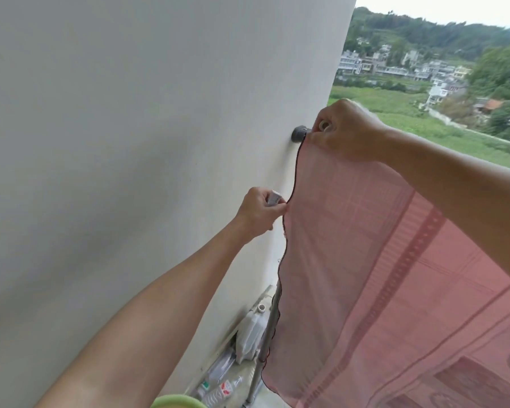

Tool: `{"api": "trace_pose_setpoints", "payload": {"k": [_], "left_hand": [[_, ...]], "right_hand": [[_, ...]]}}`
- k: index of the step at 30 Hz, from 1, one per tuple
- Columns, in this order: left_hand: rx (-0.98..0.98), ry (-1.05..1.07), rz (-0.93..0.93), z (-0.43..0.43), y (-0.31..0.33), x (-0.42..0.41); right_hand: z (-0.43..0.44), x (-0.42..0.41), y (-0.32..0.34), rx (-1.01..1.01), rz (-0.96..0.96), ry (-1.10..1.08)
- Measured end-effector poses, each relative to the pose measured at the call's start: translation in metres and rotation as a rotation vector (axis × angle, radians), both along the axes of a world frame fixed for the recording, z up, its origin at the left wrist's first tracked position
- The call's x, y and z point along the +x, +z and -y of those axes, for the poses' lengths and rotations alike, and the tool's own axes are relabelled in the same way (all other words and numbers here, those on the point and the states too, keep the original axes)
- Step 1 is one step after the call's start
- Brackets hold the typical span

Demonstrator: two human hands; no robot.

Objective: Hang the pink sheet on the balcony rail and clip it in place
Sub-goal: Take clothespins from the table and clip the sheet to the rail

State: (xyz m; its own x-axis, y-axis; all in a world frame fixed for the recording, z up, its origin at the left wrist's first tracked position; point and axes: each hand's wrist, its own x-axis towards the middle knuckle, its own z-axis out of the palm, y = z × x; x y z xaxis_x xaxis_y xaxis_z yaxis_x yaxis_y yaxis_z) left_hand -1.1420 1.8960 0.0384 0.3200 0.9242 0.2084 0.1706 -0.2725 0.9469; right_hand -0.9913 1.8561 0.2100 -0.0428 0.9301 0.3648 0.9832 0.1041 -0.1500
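The pink sheet (365, 260) hangs draped over the balcony rail, whose dark end mount (298, 134) meets the white wall. My right hand (345, 131) grips the sheet's top corner on the rail by the mount, with a small whitish round object (324, 125) showing between its fingers. Lower down, my left hand (259, 212) pinches the sheet's dark-stitched left edge and also holds a small pale clip-like piece (275, 198). The rail itself is hidden under the cloth and my right arm.
A white wall (145, 142) fills the left. At its foot stand a white plastic jug (252, 334), plastic bottles (218, 390) and a metal railing post (265, 343). A green rim (177, 403) shows at the bottom edge. Fields and houses lie beyond.
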Motion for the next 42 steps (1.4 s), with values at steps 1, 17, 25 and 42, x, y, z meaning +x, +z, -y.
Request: {"api": "trace_pose_setpoints", "payload": {"k": [1,17,25,42], "left_hand": [[0.008,0.011,0.043,-0.004,0.003,-0.003],[-0.385,-0.401,0.347,-0.016,0.012,0.030],[-0.271,-0.221,0.395,-0.009,0.005,0.037],[-0.239,-0.161,0.525,-0.009,-0.029,0.088]], "right_hand": [[-0.003,-0.003,0.004,0.029,-0.049,-0.009],[-0.005,0.009,-0.010,-0.102,-0.450,-0.066],[-0.008,0.019,-0.011,-0.074,-0.430,-0.058],[0.002,0.056,0.027,-0.173,-0.481,0.122]]}}
